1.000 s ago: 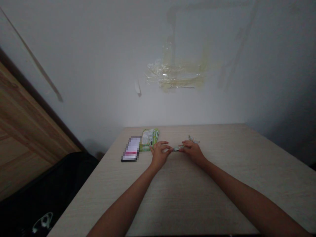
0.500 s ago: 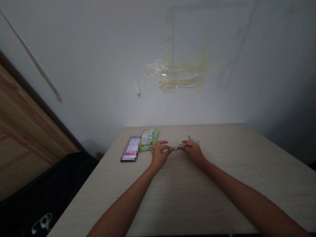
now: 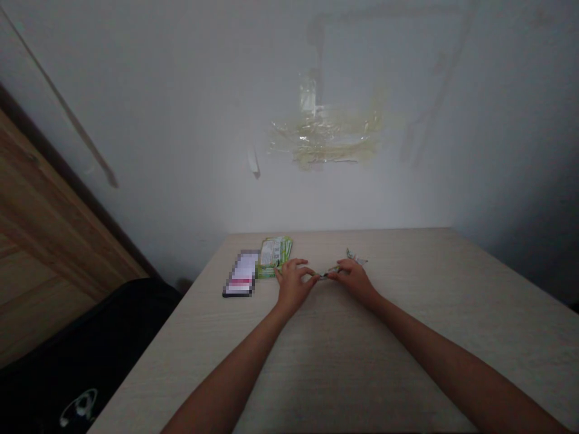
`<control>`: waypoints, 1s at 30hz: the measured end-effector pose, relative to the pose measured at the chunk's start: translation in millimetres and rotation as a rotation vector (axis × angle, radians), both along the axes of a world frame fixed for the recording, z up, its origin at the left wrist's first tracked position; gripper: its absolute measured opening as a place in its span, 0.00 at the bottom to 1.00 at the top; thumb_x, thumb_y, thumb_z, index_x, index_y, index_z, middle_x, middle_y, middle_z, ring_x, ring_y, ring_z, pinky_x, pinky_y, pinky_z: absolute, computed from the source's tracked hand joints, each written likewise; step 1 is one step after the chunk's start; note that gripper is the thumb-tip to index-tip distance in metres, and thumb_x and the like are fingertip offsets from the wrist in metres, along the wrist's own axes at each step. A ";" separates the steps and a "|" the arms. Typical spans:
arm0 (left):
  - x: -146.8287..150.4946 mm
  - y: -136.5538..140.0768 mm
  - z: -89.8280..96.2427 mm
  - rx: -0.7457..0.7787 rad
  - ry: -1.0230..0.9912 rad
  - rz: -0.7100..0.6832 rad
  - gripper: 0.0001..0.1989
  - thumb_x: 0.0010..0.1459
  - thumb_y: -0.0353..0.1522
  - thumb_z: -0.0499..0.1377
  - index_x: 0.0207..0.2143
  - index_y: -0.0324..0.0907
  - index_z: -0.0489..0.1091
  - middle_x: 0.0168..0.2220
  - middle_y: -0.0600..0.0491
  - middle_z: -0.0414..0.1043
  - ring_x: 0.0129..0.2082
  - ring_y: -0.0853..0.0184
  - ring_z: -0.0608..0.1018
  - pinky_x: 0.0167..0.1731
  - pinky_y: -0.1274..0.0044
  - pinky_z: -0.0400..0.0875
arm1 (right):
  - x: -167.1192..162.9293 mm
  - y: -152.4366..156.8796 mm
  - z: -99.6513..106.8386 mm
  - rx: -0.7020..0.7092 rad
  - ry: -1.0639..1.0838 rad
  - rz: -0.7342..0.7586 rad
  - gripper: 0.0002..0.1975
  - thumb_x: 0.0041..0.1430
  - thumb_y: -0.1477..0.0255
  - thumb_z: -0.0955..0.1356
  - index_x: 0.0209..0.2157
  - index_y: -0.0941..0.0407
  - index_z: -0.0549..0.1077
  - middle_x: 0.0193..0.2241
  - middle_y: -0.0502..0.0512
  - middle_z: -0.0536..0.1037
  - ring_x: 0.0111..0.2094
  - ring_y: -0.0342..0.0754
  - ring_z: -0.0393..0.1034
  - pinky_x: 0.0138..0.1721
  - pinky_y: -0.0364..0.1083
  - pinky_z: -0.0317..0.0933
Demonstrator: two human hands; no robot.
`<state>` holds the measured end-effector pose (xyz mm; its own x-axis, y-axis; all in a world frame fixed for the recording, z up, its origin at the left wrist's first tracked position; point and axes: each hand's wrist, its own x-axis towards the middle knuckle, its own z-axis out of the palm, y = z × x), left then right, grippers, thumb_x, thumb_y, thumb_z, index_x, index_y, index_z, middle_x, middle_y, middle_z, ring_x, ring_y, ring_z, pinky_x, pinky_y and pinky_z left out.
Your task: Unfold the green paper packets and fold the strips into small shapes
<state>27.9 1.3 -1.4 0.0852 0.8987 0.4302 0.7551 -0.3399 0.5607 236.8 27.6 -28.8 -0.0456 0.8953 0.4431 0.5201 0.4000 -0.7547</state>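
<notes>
My left hand point(image 3: 293, 286) and my right hand point(image 3: 358, 282) face each other over the table, fingertips pinched. Between them runs a narrow folded strip point(image 3: 322, 276) of printed, green-and-white paper or wrapper, one end in each pinch. Its exact kind is too small to tell, and the fingers hide its ends. Just behind my right hand lies a small folded piece point(image 3: 357, 257) with similar printing. To the left of my left hand is a stack of green-and-white printed packets point(image 3: 271, 253), partly covered by the fingers.
A phone point(image 3: 240, 274) with a lit, blurred screen lies left of the packets. The pale wooden table point(image 3: 316, 361) meets a wall point(image 3: 194, 150) with peeling tape point(image 3: 325, 135). A black bag-like item point(image 3: 90, 337) and wooden boards point(image 3: 45, 229) stand at the left.
Both hands stay almost in place, still pinching the strip, which now looks thinner and slightly turned. The whole view has shifted a little.
</notes>
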 end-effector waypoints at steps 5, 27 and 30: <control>-2.1 1.1 -2.1 -0.054 0.052 -0.020 0.06 0.51 0.41 0.66 0.28 0.50 0.77 0.52 0.54 0.70 0.59 0.54 0.63 0.60 0.44 0.33 | 1.1 -1.3 -5.0 0.056 -0.129 0.104 0.15 0.47 0.55 0.75 0.28 0.53 0.79 0.31 0.54 0.77 0.45 0.56 0.69 0.52 0.58 0.58; -3.3 1.4 -2.4 -0.036 0.129 -0.017 0.06 0.52 0.41 0.66 0.27 0.51 0.77 0.54 0.54 0.69 0.59 0.53 0.63 0.59 0.42 0.32 | 0.1 2.7 -7.4 0.073 -0.185 0.149 0.11 0.50 0.59 0.74 0.33 0.50 0.80 0.37 0.54 0.78 0.46 0.54 0.68 0.53 0.59 0.57; -4.1 2.7 -2.3 -0.072 0.125 -0.011 0.06 0.53 0.41 0.65 0.27 0.51 0.78 0.55 0.54 0.68 0.60 0.53 0.62 0.59 0.42 0.32 | 0.4 1.6 -4.5 0.058 -0.175 0.160 0.09 0.51 0.60 0.74 0.29 0.51 0.80 0.36 0.53 0.78 0.45 0.53 0.69 0.53 0.60 0.56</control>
<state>23.9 4.0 -3.7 0.1443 0.9254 0.3505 0.8167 -0.3114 0.4859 237.2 29.2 -33.3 -0.2653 0.8439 0.4662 0.5679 0.5276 -0.6318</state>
